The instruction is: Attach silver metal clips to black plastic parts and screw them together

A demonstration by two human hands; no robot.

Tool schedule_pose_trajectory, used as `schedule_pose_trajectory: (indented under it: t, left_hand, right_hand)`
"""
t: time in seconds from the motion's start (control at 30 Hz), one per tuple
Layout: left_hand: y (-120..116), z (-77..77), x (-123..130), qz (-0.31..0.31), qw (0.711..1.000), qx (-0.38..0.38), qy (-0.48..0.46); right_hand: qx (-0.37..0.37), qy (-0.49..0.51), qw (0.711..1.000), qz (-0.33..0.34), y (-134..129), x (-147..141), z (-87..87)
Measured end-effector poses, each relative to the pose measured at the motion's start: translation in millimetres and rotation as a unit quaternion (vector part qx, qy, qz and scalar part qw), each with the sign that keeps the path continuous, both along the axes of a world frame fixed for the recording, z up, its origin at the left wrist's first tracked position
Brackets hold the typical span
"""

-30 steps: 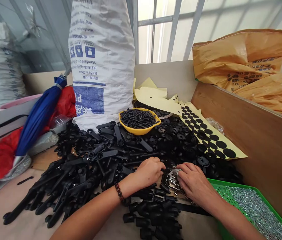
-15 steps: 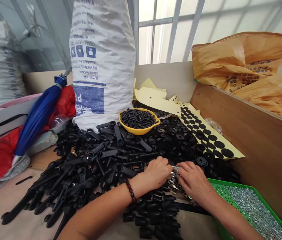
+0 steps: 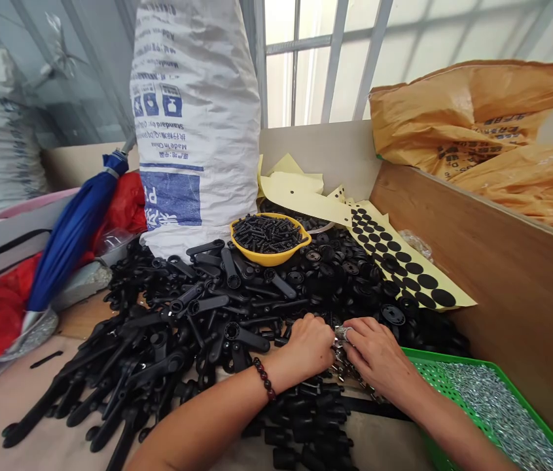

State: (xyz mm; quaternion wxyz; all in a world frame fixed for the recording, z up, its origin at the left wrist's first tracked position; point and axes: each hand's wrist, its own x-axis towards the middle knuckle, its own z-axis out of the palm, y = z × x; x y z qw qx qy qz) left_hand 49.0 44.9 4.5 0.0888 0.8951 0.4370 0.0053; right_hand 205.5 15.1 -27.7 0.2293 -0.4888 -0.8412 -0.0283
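My left hand [image 3: 311, 345], with a beaded bracelet on its wrist, is curled closed beside a small pile of shiny metal parts [image 3: 345, 369]; what its fingers hold is hidden. Just to its right, my right hand [image 3: 377, 350] has its fingers bent together at the top of that pile, near a silvery piece at the fingertips; its grip is too small to make out. Black cylindrical pieces [image 3: 305, 425] lie below the hands. Black lever-like handles [image 3: 244, 335] are heaped to the left, and round black caps [image 3: 394, 315] lie behind the hands.
A yellow bowl [image 3: 272, 257] of black screw-like parts stands before a white sack [image 3: 197, 118]. Yellow sheets with black discs [image 3: 411, 268] lie against a wooden board [image 3: 512, 281]. At the right is a green basket [image 3: 502, 376] of metal pins; a blue umbrella [image 3: 74, 229] leans left.
My left hand has turned slightly, its fingers curling more, and its wrist and bracelet have shifted a little right. My right hand stays nearly in place. The whole view has shifted slightly.
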Motion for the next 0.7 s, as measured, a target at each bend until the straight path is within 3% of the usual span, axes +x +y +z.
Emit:
schedule_pose_trajectory:
  t: [0.27, 0.47, 0.7]
  left_hand:
    - [8, 13.3, -11, 0.005, 0.993, -0.034, -0.110]
    - [7, 24.2, -27, -0.057, 0.985, -0.037, -0.162]
    - [-1, 30.7, -36, -0.131, 0.979, -0.016, -0.156]
  right_hand:
    - [-0.083, 0.069, 0.994, 0.007, -1, 0, 10.7]
    - [-0.175, 0.143, 0.974, 0.030, -6, -9, 22.3]
    - [-0.266, 0.209, 0.940, 0.045, -3, -18, 27.8]
